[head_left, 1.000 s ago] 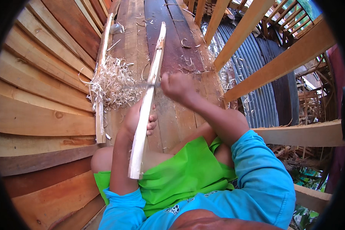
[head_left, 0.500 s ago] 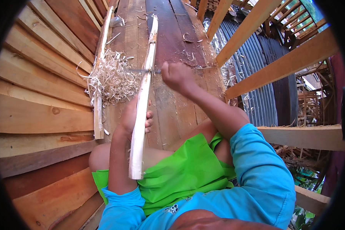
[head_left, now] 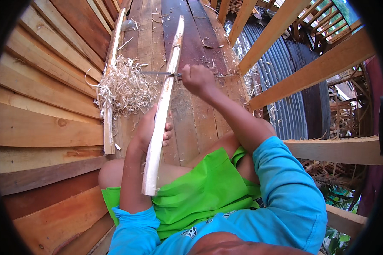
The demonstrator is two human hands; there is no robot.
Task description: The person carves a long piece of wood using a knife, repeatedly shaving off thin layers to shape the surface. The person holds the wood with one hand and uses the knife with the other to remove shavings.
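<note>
A long, pale, peeled wooden stick (head_left: 161, 114) slants up and away from my lap, its near end over the green shorts and its far end tilted to the right. My left hand (head_left: 151, 129) is wrapped round it from beneath, below its middle, with fingertips showing on the right side. My right hand (head_left: 198, 79) is closed in a fist round the handle of a knife, most of the handle hidden in it. The thin blade of the knife (head_left: 155, 72) lies crosswise against the stick, its tip pointing left toward the curly shavings (head_left: 127, 87).
A plank wall (head_left: 47, 114) rises at my left, with a narrow wooden strip (head_left: 109, 131) along its foot. Slanted wooden rails (head_left: 310, 70) stand at the right, with corrugated metal sheets (head_left: 281, 85) beyond. Loose shavings are scattered over the board floor (head_left: 187, 127).
The stick's far end has swung right. My right hand and the knife have shifted slightly up and away along the stick. My left hand keeps its hold.
</note>
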